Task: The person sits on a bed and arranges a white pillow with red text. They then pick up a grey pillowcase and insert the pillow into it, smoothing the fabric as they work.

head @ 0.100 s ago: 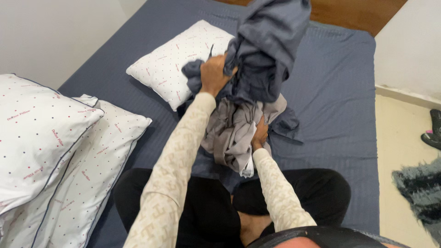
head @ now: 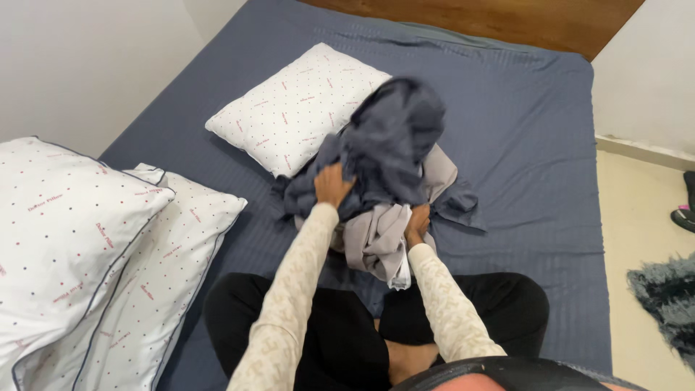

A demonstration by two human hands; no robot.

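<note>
- I sit cross-legged on a bed covered by one dark blue striped fitted sheet [head: 521, 130], looking down at my two hands.
- My left hand [head: 333, 185] is closed tight on one bunched slate-blue cotton cloth [head: 394, 137], lifted above the bed's middle and blurred.
- My right hand [head: 418, 221] is curled shut around one crumpled pale grey fabric piece [head: 373, 242], which lies just in front of my knees, under the blue cloth and touching it.
- Three white pillows with small red and dark dots: one flat dotted pillow [head: 297, 108] far left of the cloths, touching the blue one's edge, and two stacked dotted pillows [head: 87, 239] near left.
- One shaggy grey-blue floor rug [head: 666, 297] lies on the right, well apart from the bed.
- The raised blue cloth hides part of the grey fabric from me.
</note>
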